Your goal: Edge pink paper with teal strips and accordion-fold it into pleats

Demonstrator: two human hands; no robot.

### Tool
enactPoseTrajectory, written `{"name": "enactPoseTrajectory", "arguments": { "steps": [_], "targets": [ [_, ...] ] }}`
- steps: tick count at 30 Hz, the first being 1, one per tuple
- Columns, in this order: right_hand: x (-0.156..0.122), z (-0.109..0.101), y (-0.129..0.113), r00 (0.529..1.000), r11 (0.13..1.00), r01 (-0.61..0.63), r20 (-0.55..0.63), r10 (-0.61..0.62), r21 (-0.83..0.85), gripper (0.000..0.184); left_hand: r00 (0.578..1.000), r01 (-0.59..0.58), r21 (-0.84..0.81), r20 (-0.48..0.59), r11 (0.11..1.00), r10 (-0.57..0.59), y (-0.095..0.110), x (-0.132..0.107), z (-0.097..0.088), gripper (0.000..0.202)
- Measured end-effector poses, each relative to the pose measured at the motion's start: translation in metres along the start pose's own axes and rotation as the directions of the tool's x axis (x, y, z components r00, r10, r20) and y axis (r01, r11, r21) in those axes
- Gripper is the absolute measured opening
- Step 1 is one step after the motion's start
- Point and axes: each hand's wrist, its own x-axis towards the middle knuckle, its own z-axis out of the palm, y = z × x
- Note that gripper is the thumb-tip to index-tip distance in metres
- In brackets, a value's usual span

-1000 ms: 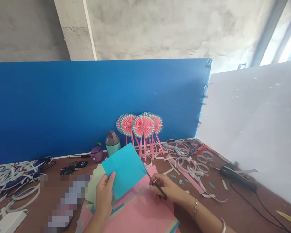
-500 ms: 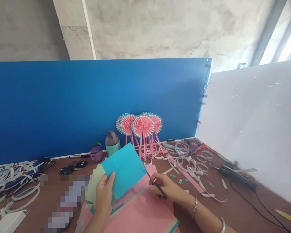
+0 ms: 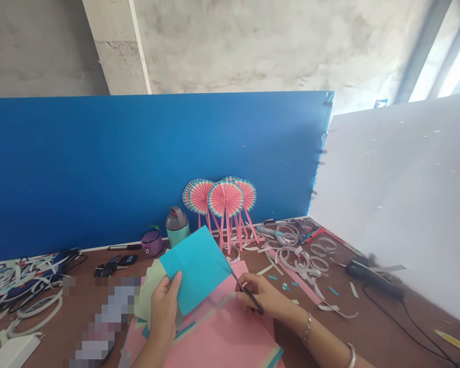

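Note:
A blue sheet of paper (image 3: 201,271) is pinched by its lower left side in my left hand (image 3: 165,301), thumb on top. My right hand (image 3: 261,297) grips black-handled scissors (image 3: 249,295), whose blades point up and left along the sheet's right edge. Whether the blades are apart cannot be made out. Beneath both hands lies a stack of pink paper (image 3: 222,337), with blue and pale strips along its edges. Pale green sheets (image 3: 148,283) stick out beside my left hand.
Several pink folding paper fans (image 3: 225,199) lean against the blue partition (image 3: 118,168). A thermos (image 3: 178,230) and a purple pot (image 3: 152,243) stand left of them. Coiled strips (image 3: 293,258) and scraps lie to the right, near a black corded tool (image 3: 375,278). Tangled strips (image 3: 26,276) cover the far left.

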Motion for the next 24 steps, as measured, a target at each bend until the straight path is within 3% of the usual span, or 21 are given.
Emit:
{"name": "enactPoseTrajectory", "arguments": {
  "steps": [12, 24],
  "targets": [
    [0.0026, -0.0012, 0.0051, 1.0, 1.0, 0.003, -0.021, -0.003, -0.004, 0.035, 0.996, -0.087, 0.14, -0.007, 0.986, 0.089, 0.0014, -0.0016, -0.0002, 0.049],
    [0.0034, -0.0004, 0.0045, 0.999, 1.0, 0.015, -0.037, -0.015, -0.006, 0.033, 0.995, -0.088, 0.107, -0.029, 0.99, 0.091, 0.0016, -0.0016, 0.0005, 0.04]
  ]
}}
